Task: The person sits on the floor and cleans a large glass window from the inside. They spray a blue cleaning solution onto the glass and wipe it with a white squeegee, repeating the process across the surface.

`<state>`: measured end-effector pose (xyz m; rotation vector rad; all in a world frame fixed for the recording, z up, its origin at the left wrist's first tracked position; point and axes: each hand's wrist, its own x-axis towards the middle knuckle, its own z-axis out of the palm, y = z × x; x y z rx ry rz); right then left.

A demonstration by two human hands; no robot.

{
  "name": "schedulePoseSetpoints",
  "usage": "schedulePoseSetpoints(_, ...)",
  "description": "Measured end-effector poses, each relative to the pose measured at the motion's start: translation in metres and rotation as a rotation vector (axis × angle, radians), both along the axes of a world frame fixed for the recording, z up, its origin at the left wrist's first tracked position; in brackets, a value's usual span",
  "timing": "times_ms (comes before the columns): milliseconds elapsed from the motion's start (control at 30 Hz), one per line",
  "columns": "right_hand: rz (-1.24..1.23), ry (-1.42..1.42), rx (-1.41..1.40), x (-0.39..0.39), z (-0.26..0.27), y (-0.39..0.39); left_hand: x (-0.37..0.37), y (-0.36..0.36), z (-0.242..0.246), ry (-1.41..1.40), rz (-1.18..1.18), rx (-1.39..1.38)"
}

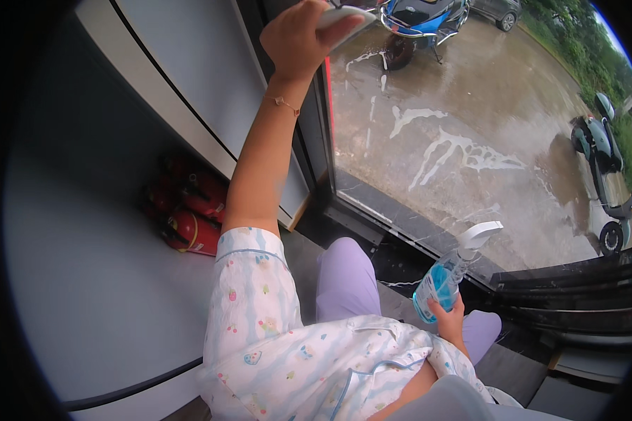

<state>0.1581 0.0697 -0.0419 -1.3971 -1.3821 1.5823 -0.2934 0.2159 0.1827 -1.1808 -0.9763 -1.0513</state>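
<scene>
My left hand (297, 42) is raised at the top, gripping a pale, smooth-edged tool (347, 20); its full shape is cut off, so its kind cannot be told. Beside that hand runs the dark frame of a glass door or window (324, 126). Lower right, my right hand (448, 318) is closed around the base of a clear spray bottle (436, 289) with blue liquid. Its white trigger head (476, 235) points up and right, and no finger is on the trigger. White foamy streaks (468, 150) show through or on the glass; which, I cannot tell.
Several red fire extinguishers (195, 231) stand at the left by grey panels (110, 316). A black stone sill (400, 258) lies ahead of my knees. Beyond are wet paving, a blue motorcycle (421, 21), a scooter (603, 152), a parked car (497, 10) and greenery.
</scene>
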Motion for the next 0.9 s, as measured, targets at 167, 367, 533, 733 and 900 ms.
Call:
schedulePoseSetpoints(167, -0.012, 0.020, -0.002, 0.001, 0.010, -0.004, 0.040, -0.016, -0.064, -0.069, -0.118, -0.205)
schedulePoseSetpoints(367, -0.009, -0.024, -0.060, 0.007, 0.018, -0.009, -0.011, 0.006, 0.036, -0.128, -0.049, 0.101)
schedulePoseSetpoints(533, -0.066, -0.011, -0.106, 0.010, 0.010, -0.005, 0.020, 0.011, -0.031, -0.198, -0.112, -0.123)
schedulePoseSetpoints(733, -0.072, 0.099, -0.002, 0.013, 0.006, -0.003, 0.111, 0.002, -0.123, -0.126, -0.205, -0.313)
schedulePoseSetpoints(900, -0.087, 0.056, -0.035, 0.024, 0.003, -0.004, 0.053, 0.008, -0.033, -0.397, -0.163, 0.070)
